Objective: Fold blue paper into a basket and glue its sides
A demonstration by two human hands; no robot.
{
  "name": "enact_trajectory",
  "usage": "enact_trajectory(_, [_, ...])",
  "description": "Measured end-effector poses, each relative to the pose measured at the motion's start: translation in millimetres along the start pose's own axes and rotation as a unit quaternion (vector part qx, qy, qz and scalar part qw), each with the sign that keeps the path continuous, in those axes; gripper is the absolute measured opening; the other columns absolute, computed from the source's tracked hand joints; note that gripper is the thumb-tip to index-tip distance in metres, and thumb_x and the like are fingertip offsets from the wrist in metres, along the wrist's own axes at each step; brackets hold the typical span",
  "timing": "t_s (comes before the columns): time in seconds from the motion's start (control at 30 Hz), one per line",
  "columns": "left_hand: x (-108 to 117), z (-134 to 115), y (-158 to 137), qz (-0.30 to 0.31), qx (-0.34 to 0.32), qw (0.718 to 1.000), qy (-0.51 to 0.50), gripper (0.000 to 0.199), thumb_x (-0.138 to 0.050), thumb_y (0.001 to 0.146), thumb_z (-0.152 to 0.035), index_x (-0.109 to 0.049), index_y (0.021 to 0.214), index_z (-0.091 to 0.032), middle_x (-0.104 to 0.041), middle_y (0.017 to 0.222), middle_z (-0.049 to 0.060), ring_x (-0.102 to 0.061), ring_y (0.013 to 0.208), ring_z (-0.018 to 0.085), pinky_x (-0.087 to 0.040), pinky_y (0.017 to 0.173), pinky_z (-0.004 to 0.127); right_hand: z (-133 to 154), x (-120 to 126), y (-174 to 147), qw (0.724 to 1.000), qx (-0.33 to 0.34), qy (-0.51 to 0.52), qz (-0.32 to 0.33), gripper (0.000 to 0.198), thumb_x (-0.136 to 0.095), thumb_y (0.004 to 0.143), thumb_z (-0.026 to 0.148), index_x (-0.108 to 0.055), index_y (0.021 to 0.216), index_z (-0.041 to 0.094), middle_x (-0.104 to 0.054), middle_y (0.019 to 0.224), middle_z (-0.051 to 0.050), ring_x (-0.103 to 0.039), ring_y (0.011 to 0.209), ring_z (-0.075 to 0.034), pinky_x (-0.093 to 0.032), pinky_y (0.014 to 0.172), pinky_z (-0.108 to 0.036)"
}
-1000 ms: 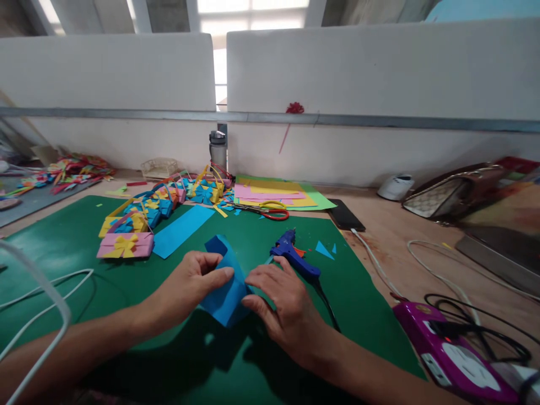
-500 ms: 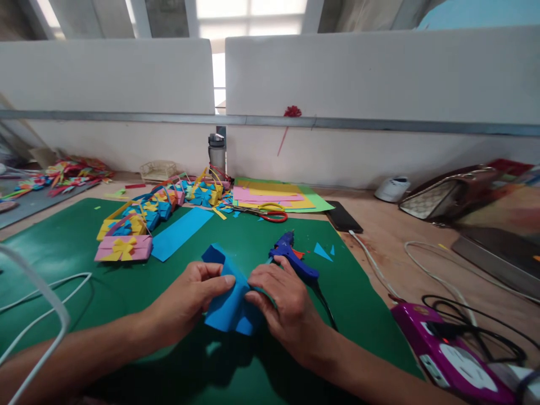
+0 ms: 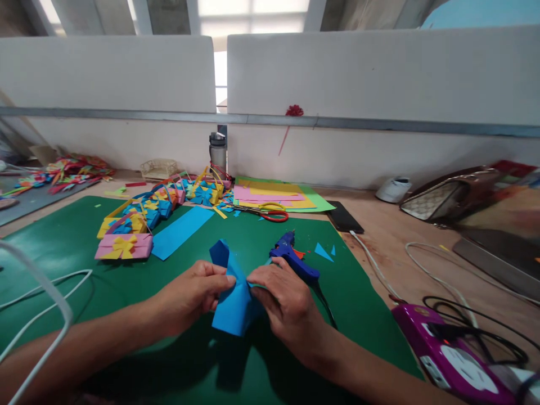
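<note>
A creased piece of blue paper is held up between both hands over the green mat. My left hand pinches its left side, thumb in front. On the other side my right hand grips the paper's edge, its fingers bent and hiding part of it. Just behind the right hand lies a blue glue gun. Farther back on the mat is a flat blue paper strip. To the left stand several small folded paper bags, the nearest a pink bag with a yellow bow.
Scissors lie before a stack of coloured paper. Blue scraps and a phone are to the right. A purple power strip with cables sits at the front right. A white cable crosses the left side.
The blue paper has been turned and folded more sharply between my hands, its lower part now narrower. Both hands keep their grip in nearly the same place.
</note>
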State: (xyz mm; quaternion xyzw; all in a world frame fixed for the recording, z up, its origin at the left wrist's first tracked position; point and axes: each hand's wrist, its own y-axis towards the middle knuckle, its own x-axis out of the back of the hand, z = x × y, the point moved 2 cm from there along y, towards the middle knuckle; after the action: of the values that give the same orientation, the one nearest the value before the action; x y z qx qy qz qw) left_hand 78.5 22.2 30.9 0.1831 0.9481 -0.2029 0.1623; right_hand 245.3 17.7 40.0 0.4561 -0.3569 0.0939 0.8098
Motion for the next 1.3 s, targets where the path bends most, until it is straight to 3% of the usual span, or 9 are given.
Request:
enact_trajectory(0.13, [-2,0,1,0.025,0.012,1.0,-0.013,0.03,-0.078,0.059,-0.033,-0.056,0.06,-0.012,-0.052,0.051,-0.004,-0.045,0.042,0.005,-0.04,0.047,0.018,4,4,2,1.0,-0.003,0.008,0.001,0.013,-0.045,0.092,0.023,-0.057,0.092,0.018,-0.07,0.084,-0.004,-0.064,0.078,-0.016,-0.039,0.084,-0.036])
enact_trajectory(0.27, [-4,-2,0,0.029,0.005,0.999,-0.035,0.029,-0.079,0.058,-0.029,-0.059,0.069,-0.011,-0.056,0.054,-0.002,-0.05,0.044,0.007,-0.044,0.047,0.019,16,9,1,0.999,0.047,-0.02,0.014,0.046,-0.044,0.087,0.056,-0.055,0.102,0.014,-0.07,0.09,-0.01,-0.064,0.087,-0.021,-0.04,0.087,-0.04])
enact_trajectory(0.33, [-6,-2,-1,0.03,-0.002,0.998,-0.051,0.028,-0.08,0.058,-0.027,-0.06,0.07,-0.01,-0.058,0.055,-0.001,-0.053,0.046,0.008,-0.044,0.047,0.018,22,8,0,0.995,0.067,-0.062,0.033,0.056,-0.046,0.083,0.061,-0.054,0.107,0.01,-0.069,0.094,-0.014,-0.063,0.092,-0.025,-0.04,0.088,-0.044])
enact_trajectory(0.5, [-4,0,0,0.027,-0.018,0.998,-0.046,0.024,-0.077,0.061,-0.024,-0.062,0.074,-0.01,-0.062,0.063,0.001,-0.057,0.051,0.01,-0.048,0.051,0.02,27,4,-5,0.984,0.063,-0.158,0.053,0.034,-0.045,0.087,0.028,-0.053,0.112,0.007,-0.067,0.102,-0.018,-0.061,0.096,-0.028,-0.044,0.085,-0.048])
enact_trajectory(0.73, [0,5,1,0.016,-0.017,1.0,-0.002,0.02,-0.073,0.063,-0.024,-0.059,0.064,-0.011,-0.056,0.053,-0.001,-0.05,0.046,0.007,-0.042,0.043,0.016,26,2,-10,0.949,0.121,-0.292,0.014,0.032,-0.033,0.084,0.005,-0.062,0.097,0.006,-0.069,0.096,-0.018,-0.065,0.084,-0.026,-0.043,0.083,-0.05])
enact_trajectory(0.97, [-2,7,2,0.018,-0.021,1.0,0.01,0.023,-0.072,0.062,-0.029,-0.056,0.06,-0.012,-0.05,0.048,-0.003,-0.045,0.041,0.007,-0.037,0.04,0.017,27,0,-12,0.925,0.162,-0.344,-0.011,0.03,-0.036,0.084,0.003,-0.065,0.091,0.006,-0.072,0.087,-0.015,-0.065,0.077,-0.024,-0.042,0.084,-0.048])
enact_trajectory(1.3, [-3,7,2,-0.02,-0.062,0.993,0.102,0.027,-0.069,0.064,-0.033,-0.053,0.056,-0.014,-0.049,0.049,-0.003,-0.043,0.043,0.007,-0.035,0.044,0.019,36,8,-7,0.94,0.167,-0.295,0.017,0.029,-0.035,0.086,0.008,-0.064,0.087,0.01,-0.056,0.059,-0.003,-0.053,0.057,-0.017,-0.043,0.076,-0.042])
